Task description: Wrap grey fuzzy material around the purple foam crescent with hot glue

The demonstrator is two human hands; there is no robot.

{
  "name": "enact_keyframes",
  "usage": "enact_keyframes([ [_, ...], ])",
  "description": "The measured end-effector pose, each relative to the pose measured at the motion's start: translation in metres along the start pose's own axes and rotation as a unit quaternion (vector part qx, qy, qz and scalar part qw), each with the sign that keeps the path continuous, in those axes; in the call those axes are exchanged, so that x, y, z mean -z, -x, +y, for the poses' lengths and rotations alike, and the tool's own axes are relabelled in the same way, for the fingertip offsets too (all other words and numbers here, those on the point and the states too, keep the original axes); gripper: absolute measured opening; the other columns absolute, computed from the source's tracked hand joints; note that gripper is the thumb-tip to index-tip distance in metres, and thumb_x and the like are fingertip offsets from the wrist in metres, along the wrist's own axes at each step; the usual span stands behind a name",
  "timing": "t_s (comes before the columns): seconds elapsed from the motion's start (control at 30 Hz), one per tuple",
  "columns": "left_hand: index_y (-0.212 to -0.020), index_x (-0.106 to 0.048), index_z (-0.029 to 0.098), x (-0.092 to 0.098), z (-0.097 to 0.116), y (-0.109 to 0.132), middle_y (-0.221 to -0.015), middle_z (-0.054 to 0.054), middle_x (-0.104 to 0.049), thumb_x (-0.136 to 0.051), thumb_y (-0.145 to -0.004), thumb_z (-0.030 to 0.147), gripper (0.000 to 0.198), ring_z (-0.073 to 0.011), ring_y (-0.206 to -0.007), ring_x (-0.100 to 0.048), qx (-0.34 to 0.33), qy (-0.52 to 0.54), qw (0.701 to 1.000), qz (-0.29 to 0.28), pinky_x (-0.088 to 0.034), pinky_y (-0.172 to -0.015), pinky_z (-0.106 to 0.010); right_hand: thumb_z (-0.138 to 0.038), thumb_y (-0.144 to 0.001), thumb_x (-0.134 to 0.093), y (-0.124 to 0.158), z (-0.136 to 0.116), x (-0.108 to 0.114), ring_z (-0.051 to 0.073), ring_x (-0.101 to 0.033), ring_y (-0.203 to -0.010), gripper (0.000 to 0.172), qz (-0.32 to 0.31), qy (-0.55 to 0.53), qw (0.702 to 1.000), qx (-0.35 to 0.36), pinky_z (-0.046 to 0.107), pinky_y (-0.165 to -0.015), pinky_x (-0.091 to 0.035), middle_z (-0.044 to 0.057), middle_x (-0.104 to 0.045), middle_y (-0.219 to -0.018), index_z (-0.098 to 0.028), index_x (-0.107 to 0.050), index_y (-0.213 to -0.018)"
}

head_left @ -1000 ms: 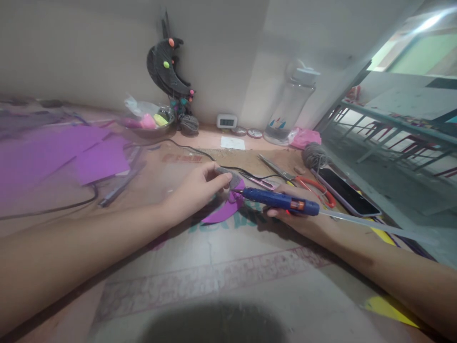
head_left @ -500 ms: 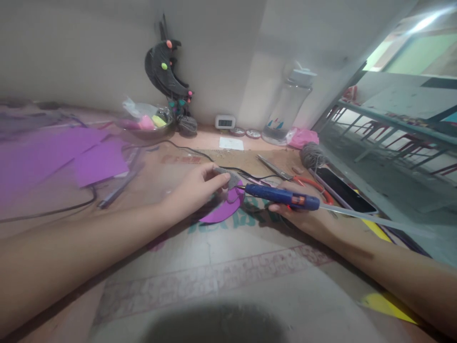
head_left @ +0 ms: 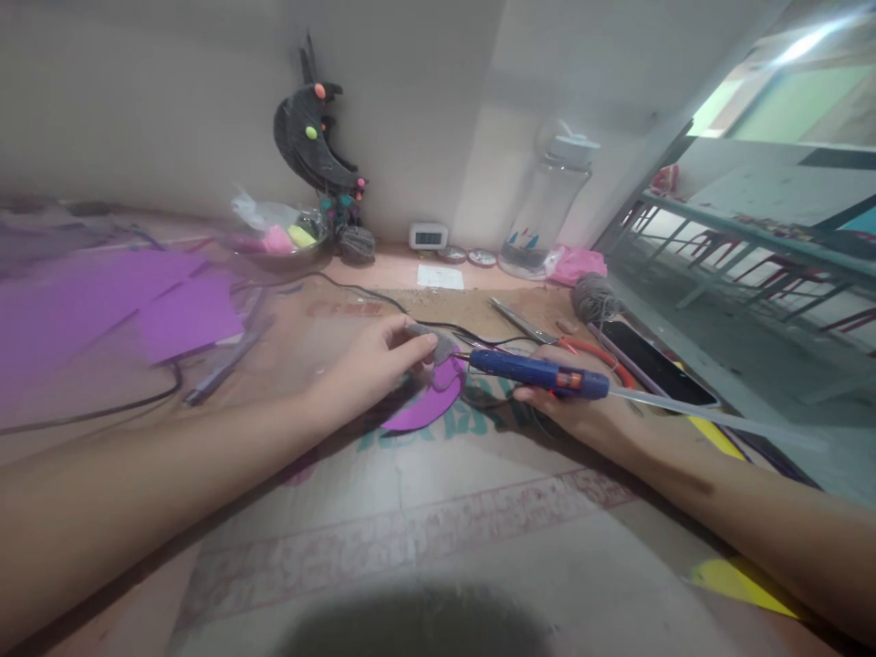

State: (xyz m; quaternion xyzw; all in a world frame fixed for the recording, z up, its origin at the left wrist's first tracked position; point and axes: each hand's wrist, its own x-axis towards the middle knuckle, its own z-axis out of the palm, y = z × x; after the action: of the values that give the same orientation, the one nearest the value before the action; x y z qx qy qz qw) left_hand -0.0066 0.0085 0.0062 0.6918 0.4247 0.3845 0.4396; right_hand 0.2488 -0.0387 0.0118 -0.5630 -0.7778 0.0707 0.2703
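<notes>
Near the middle of the table, my left hand pinches a crescent-shaped purple piece whose upper end is covered in grey yarn. My right hand is wrapped round a blue glue gun, with a long clear glue stick coming out of its back. The gun's nozzle points left and meets the edge of the piece where grey and purple join. Whether glue is coming out is too small to tell.
Orange-handled scissors, a grey yarn ball and a phone lie right. Behind stand a bottle, a small clock and a bowl. A dark crescent hangs on the wall. Purple sheets lie left.
The whole view has shifted slightly. Both hands keep their holds, and the nozzle stays at the edge of the piece, which looks tilted a little differently.
</notes>
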Motion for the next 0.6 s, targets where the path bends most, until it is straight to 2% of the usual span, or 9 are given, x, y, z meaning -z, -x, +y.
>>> enact_keyframes([
  [0.27,-0.074,-0.057,0.019,-0.0006,0.0024,-0.0001,-0.069,0.002,-0.064,-0.059,-0.085,0.035,0.019,-0.0146,-0.067,-0.062,0.012,0.027,1.0,-0.004,-0.046,-0.065,-0.025,-0.049,-0.075,-0.065,-0.0027,-0.0059,0.0033,0.019,-0.058,-0.064,0.029,-0.003,-0.037,0.999,-0.015,0.028,-0.056,-0.043,0.003,-0.064,-0.069,-0.02,-0.06,-0.074],
  [0.47,-0.074,-0.056,0.02,-0.0008,0.0041,0.0007,-0.07,0.0,-0.065,-0.057,-0.085,0.035,0.02,-0.0159,-0.067,-0.063,0.015,0.02,1.0,-0.008,-0.047,-0.064,-0.026,-0.047,-0.075,-0.066,-0.0027,-0.0059,0.004,0.014,-0.05,-0.053,0.029,0.022,-0.031,0.999,-0.001,0.025,-0.049,-0.037,-0.001,-0.057,-0.057,-0.021,-0.057,-0.068],
  [0.6,-0.075,-0.056,0.02,-0.0007,0.0042,0.0014,-0.07,0.001,-0.064,-0.057,-0.086,0.035,0.019,-0.0159,-0.068,-0.063,0.014,0.016,1.0,-0.007,-0.047,-0.065,-0.027,-0.049,-0.076,-0.065,-0.0024,-0.0044,0.0037,0.015,-0.053,-0.056,0.03,0.007,-0.04,0.999,-0.005,0.025,-0.051,-0.039,0.0,-0.058,-0.06,-0.021,-0.058,-0.07],
])
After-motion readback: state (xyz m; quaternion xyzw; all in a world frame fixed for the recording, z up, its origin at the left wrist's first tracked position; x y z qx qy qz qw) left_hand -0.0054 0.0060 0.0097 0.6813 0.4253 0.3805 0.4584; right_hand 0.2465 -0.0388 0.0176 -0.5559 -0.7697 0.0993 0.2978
